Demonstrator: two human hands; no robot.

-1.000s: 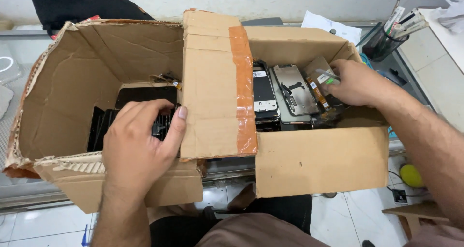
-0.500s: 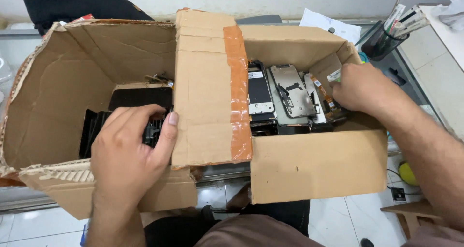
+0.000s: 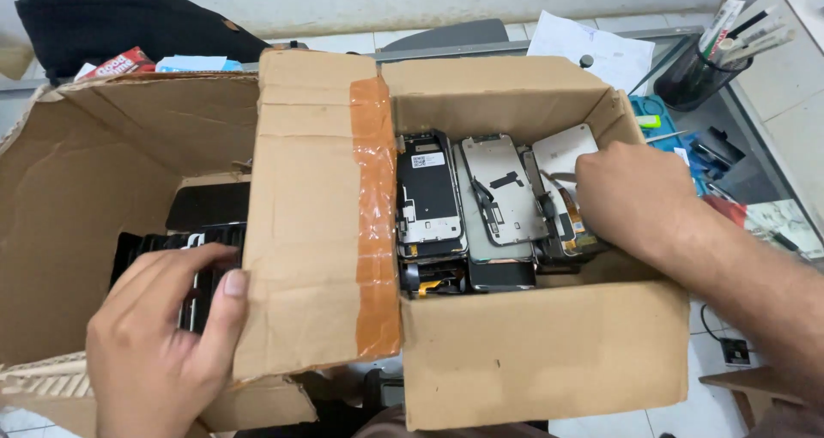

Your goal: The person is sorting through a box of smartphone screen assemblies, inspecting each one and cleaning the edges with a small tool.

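Meanwhile, the right hand (image 3: 639, 199) is reaching into the box (image 3: 549, 369), fingers curling on the rightmost of the screens (image 3: 502, 189) lying lengthwise away, while the left hand (image 3: 163, 352) is gripping the flap (image 3: 313, 206).

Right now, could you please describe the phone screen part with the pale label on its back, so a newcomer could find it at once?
Start at the cardboard box on the right, where the right hand reaches in. Several screen assemblies stand side by side in it. The one you want is the leftmost, next to the taped flap: its back is dark with a small pale label near the top, while its neighbours are silvery.
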